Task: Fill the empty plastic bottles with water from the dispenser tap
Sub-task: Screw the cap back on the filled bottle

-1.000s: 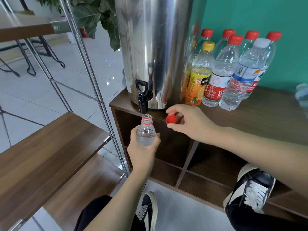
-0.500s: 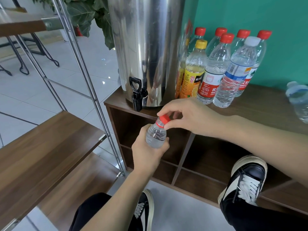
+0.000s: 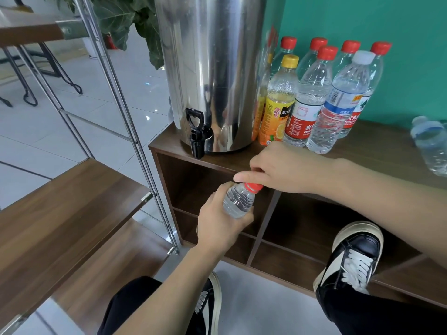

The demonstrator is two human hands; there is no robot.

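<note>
The red cap now sits on my bottle; left hand grips it, right hand pinches the cap; capping step; next, twist tight.

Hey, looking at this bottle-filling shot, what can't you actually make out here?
Head view only:
- Held bottle: lower body hidden by the left hand, so fill level unknown.
- Red cap: right hand covers it; how tight, unclear.
- Dispenser: top cut off by the frame edge.
- Bottle at far right: blurred, cut by the edge.
</note>
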